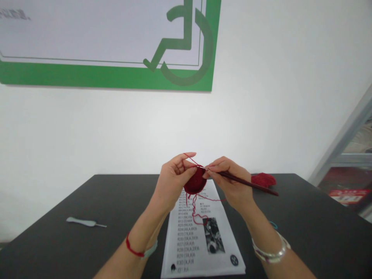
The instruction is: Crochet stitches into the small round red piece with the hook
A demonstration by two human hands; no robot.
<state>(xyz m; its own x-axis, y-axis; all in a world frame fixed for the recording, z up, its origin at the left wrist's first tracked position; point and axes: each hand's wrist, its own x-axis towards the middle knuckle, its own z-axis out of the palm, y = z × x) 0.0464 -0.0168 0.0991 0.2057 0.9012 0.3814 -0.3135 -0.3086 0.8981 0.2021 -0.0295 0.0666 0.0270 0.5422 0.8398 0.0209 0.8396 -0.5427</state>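
**Left hand (171,182):** got the round red crochet piece (195,181) pinched up off the sheet, fingers together on its edge, with a strand of red yarn (190,158) running up over the index finger.

**Right hand (231,184):** fingers clamped around a dark wooden crochet hook (247,183) like you'd hold a pencil. The tip is buried right at the edge of the piece, so I can't see it properly.

**The piece:** sits dead centre of the view, held in the air between both hands, just over the top of the sheet. Loose yarn dangles from it down to around the sheet's middle.

**Under the hands:** a long printed pattern sheet (200,240) lies on the black counter (58,240), with row-by-row notes and a small photo.

**Around the counter:** a red yarn bundle (264,179) sits at 3 o'clock from the piece, just past the hook's handle. A pale grey-handled hook (83,221) lies off at 9 o'clock, well apart from the sheet.

**Wrists:** red cord bracelet (133,247) on the left, silver bangles (271,250) on the right.

**Wall:** green-framed accessibility sign (87,75) at about 11 o'clock.
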